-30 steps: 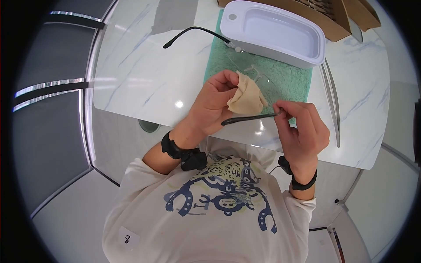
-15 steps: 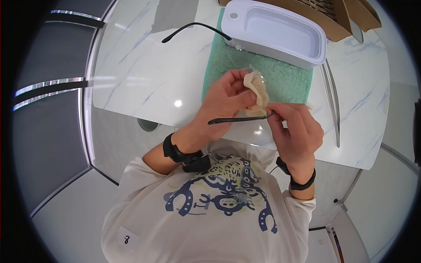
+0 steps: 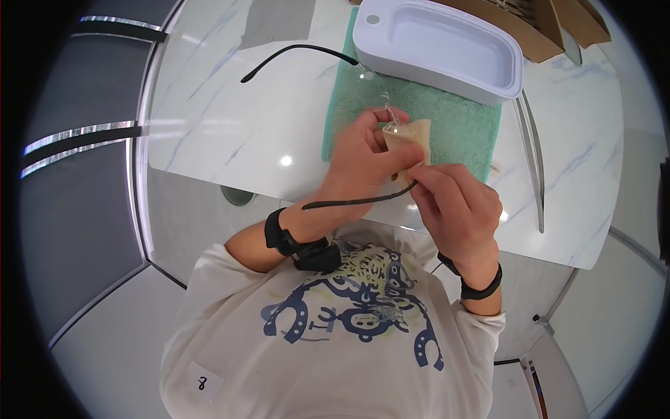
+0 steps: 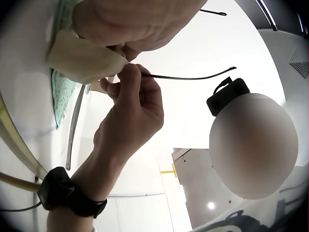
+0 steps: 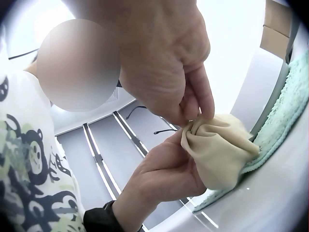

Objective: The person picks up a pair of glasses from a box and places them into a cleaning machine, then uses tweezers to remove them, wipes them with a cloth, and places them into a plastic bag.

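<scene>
Near left, a shirt sticker (image 3: 203, 381) reads "8"; over marbled tabletop (image 3: 230, 126) and green towel (image 3: 460, 126), left fingers (image 3: 407, 156) grasp beige cloth (image 3: 421, 133), right fingers (image 3: 431, 180) pinch eyeglasses (image 3: 363, 202).

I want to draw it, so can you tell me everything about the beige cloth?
The beige cloth looks thin and soft. It is bunched into loose folds, wrapped around part of the glasses, and held up over the near side of the green towel. The left hand grips it, and the right hand's fingers touch its gathered edge.
</scene>
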`<state>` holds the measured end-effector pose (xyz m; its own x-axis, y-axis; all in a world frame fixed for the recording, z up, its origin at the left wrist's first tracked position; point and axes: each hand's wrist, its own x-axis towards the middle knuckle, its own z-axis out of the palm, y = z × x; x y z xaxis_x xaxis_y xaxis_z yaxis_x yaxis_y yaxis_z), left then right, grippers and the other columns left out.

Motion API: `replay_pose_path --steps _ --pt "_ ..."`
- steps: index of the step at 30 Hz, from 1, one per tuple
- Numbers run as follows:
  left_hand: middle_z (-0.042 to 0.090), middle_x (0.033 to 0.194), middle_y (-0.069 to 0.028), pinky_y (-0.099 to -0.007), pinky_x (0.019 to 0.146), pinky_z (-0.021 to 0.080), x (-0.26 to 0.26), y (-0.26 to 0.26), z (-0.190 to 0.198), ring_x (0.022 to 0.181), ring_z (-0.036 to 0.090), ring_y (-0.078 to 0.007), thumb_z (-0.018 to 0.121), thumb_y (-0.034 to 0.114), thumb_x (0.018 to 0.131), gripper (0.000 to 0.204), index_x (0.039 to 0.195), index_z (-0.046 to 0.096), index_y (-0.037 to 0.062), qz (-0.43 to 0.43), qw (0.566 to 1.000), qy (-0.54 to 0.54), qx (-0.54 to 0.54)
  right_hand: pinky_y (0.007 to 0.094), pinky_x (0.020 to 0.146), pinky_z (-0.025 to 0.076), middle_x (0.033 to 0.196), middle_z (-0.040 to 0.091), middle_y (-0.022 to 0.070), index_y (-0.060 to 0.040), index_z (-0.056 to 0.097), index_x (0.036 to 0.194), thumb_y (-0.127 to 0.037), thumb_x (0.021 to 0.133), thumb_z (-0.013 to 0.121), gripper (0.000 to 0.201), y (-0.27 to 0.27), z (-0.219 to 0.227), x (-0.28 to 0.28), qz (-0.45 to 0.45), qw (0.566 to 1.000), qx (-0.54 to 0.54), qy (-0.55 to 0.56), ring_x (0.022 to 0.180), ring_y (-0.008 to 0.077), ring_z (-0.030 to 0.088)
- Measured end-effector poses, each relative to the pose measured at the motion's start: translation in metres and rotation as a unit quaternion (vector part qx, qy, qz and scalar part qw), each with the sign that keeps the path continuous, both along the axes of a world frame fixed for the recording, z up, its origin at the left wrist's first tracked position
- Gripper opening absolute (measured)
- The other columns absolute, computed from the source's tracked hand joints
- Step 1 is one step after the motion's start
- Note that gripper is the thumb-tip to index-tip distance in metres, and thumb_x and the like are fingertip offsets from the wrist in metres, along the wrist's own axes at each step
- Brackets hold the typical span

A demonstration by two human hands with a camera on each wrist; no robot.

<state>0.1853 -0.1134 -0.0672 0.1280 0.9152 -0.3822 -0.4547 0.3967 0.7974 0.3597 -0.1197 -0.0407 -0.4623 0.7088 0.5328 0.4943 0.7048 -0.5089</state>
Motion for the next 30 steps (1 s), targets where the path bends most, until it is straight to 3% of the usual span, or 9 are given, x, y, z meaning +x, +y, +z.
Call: replay_pose_path --steps 2,8,10,14,19,22,26,28,30 --pt "0.067 0.107 -0.0104 -0.0272 0.076 0.056 0.0 0.001 0.001 0.09 0.069 -0.0162 0.069 0.006 0.093 0.05 0.133 0.04 0.0012 -0.031 0.999 0.005 -0.008 0.0292 0.05 0.048 0.086 0.062 0.0045 -0.0043 0.067 0.098 -0.003 0.073 0.073 0.026 -0.002 -0.002 0.002 -0.014 1.0 -0.004 -0.012 0.065 0.018 0.062" --pt "0.069 0.103 -0.0124 -0.0274 0.073 0.055 -0.005 0.006 0.009 0.085 0.069 -0.016 0.071 0.003 0.089 0.057 0.134 0.037 -0.0032 0.061 0.998 -0.013 0.016 0.0287 0.049 0.047 0.086 0.062 0.0045 -0.0042 0.067 0.099 -0.003 0.073 0.069 0.027 -0.003 0.002 0.001 0.0 1.0 0.022 -0.006 0.062 0.0186 0.062" --pt "0.069 0.102 -0.0138 -0.0269 0.078 0.056 -0.007 0.002 0.009 0.088 0.07 -0.0168 0.068 -0.002 0.09 0.059 0.138 0.034 -0.0028 -0.07 0.997 0.039 0.006 0.0286 0.05 0.048 0.086 0.062 0.0047 -0.0039 0.067 0.1 -0.003 0.072 0.068 0.028 -0.004 0.002 0.004 -0.018 1.0 -0.009 -0.01 0.063 0.0188 0.062" --pt "0.069 0.102 -0.0137 -0.0261 0.078 0.056 -0.007 0.007 0.01 0.087 0.069 -0.0165 0.068 -0.003 0.089 0.059 0.138 0.034 -0.0034 -0.093 0.995 0.02 0.001 0.0284 0.051 0.049 0.085 0.061 0.0052 -0.0036 0.067 0.101 -0.003 0.073 0.068 0.028 -0.001 -0.002 0.007 -0.027 1.0 0.0 -0.009 0.067 0.0188 0.063" --pt "0.069 0.101 -0.0106 -0.0247 0.079 0.055 -0.009 0.018 0.011 0.086 0.069 -0.0154 0.066 -0.004 0.089 0.058 0.138 0.034 -0.0038 0.026 0.999 0.013 0.025 0.0302 0.054 0.051 0.086 0.061 0.0053 -0.0032 0.067 0.101 -0.002 0.07 0.068 0.031 0.002 -0.002 0.003 -0.008 1.0 0.007 -0.004 0.07 0.0202 0.064" --pt "0.069 0.1 -0.0092 -0.0251 0.079 0.055 -0.005 0.005 0.004 0.087 0.068 -0.0149 0.068 -0.002 0.09 0.057 0.137 0.036 -0.0028 -0.077 0.997 0.026 0.013 0.03 0.054 0.051 0.085 0.06 0.0047 -0.0035 0.066 0.1 -0.001 0.069 0.068 0.032 0.001 -0.004 0.004 -0.024 1.0 0.004 0.001 0.069 0.0201 0.063" --pt "0.068 0.101 -0.0091 -0.0255 0.079 0.054 -0.008 0.016 0.011 0.089 0.067 -0.0136 0.068 -0.001 0.089 0.057 0.137 0.037 -0.0019 -0.073 0.993 0.093 0.024 0.0295 0.052 0.05 0.082 0.068 0.0065 -0.0038 0.071 0.092 0.003 0.071 0.078 0.023 0.001 0.0 0.003 -0.033 0.999 -0.014 0.01 0.065 0.0207 0.066" --pt "0.07 0.097 -0.0113 -0.025 0.072 0.053 -0.008 0.023 0.01 0.085 0.068 -0.0144 0.072 0.001 0.087 0.058 0.134 0.039 -0.0028 0.023 0.999 0.031 0.024 0.0295 0.053 0.05 0.082 0.067 0.0065 -0.0037 0.071 0.091 0.004 0.07 0.077 0.023 0.0 0.003 0.002 -0.028 0.999 -0.024 -0.012 0.065 0.021 0.066" --pt "0.07 0.098 -0.0117 -0.0252 0.073 0.053 -0.001 0.013 0.007 0.085 0.068 -0.0144 0.072 0.001 0.087 0.058 0.135 0.039 -0.0028 -0.019 0.998 0.05 0.035 0.0296 0.053 0.05 0.083 0.067 0.0064 -0.0036 0.07 0.091 0.004 0.07 0.077 0.023 0.001 0.003 0.003 -0.028 0.999 -0.028 -0.007 0.065 0.0211 0.066"
